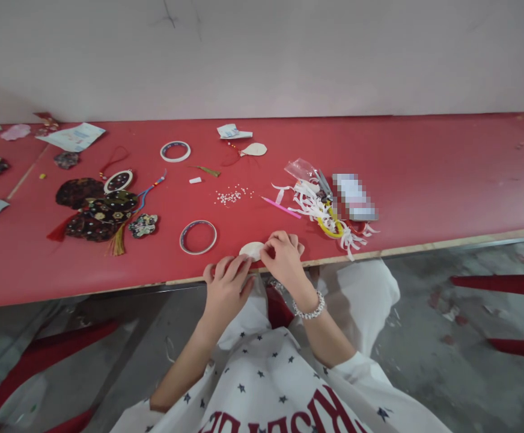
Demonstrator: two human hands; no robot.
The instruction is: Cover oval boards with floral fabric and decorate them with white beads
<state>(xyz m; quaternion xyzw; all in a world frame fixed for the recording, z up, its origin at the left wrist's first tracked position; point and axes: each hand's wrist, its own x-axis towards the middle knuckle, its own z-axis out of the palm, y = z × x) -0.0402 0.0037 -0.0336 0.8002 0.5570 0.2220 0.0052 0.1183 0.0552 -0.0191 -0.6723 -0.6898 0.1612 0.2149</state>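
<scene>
A white oval piece (252, 250) lies at the front edge of the red table, between my two hands. My left hand (229, 279) rests at its left side, fingers spread over the table edge, with a fingertip touching the piece. At the right side of the oval, my right hand (284, 255) is closed in a pinch. Whatever is between those fingertips is too small or hidden to make out. Behind the hands lies a scatter of small white beads (230, 196). A pink pen-like stick (282, 207) and a roll of tape (198, 237) are close by.
Dark patterned fabric pieces with tassels (95, 219) lie on the left. Another tape roll (175, 151) and a white teardrop piece with red cord (253, 149) sit farther back. White strips (309, 198) and a blurred phone-like object (355, 197) are to the right. A wall (262, 60) stands behind.
</scene>
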